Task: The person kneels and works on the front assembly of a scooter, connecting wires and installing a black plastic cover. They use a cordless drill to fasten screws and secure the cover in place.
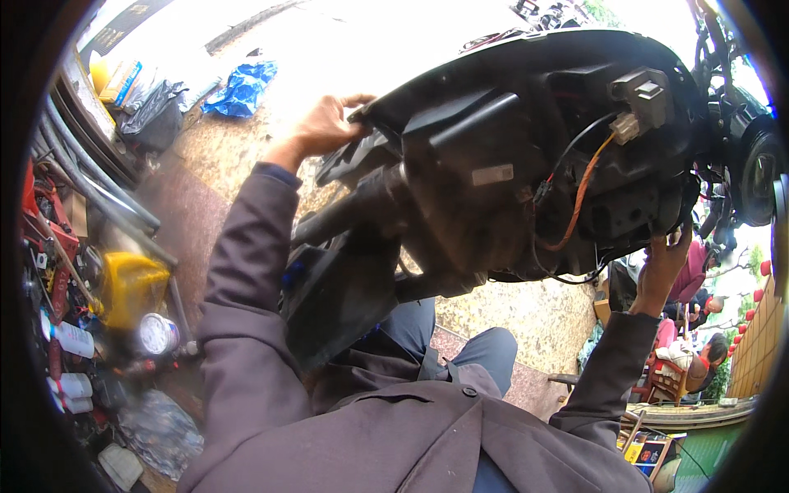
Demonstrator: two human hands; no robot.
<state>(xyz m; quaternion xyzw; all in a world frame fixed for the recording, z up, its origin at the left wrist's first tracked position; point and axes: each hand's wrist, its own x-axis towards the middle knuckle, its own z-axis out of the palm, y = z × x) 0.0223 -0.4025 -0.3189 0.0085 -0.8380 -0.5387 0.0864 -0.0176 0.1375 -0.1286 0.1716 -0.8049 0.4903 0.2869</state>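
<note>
Body panel (493, 164) held between both hands: black plastic, matt and dusty inside, glossier along its upper rim. Wire (583, 193) across it: smooth orange insulation. Connector (626, 127) near right hand (662, 267): pale plastic. Sleeves (246, 271): grey-purple woven cloth, matt. Floor (534, 316) below: speckled stone, rough. Sheet (242, 89) beyond left hand (325, 127): blue crinkled plastic.

Big black plastic scooter body panel (493, 164), inner side up, dusty, held tilted betw. both hands: left hand (325, 127) grips its upper-left edge, right hand (664, 267) its lower-right rim. Orange + black wires (579, 193) run to a grey connector block (645, 94) near the right hand.
</note>
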